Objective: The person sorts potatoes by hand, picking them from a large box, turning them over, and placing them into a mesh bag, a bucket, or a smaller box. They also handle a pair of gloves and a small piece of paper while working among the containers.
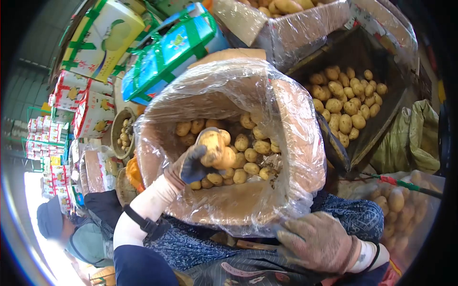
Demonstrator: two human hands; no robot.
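Gripping a large potato point(211, 145) in curled, gloved fingers, the person's left hand point(191, 167) is reaching into a plastic-lined cardboard box point(296, 119) that is sitting tilted against the lap. The potato is hanging just above the heap of smaller potatoes point(248, 159) lying at the bottom of the box, and seems to be touching one of them at its lower edge. The right hand point(320, 240), also gloved, is resting flat with fingers spread wide against the near rim of the box, over the loose plastic liner point(214, 83), holding nothing but seemingly steadying the box against the patterned apron point(229, 267).

Sorting looks to be the step in hand: one potato is being handled apart from the pile, though whether it is going in or coming out cannot be told from this view. The next move would call for a firm hold on the smooth, heavy potato, a clear path past the crinkled liner, and the right hand keeping the tilted box from sliding.

Beside the box, a dark crate point(362, 52) is holding more potatoes point(343, 102), and colourful cartons point(171, 47) are stacked behind. Another person in a cap point(50, 219) is working low at the left.
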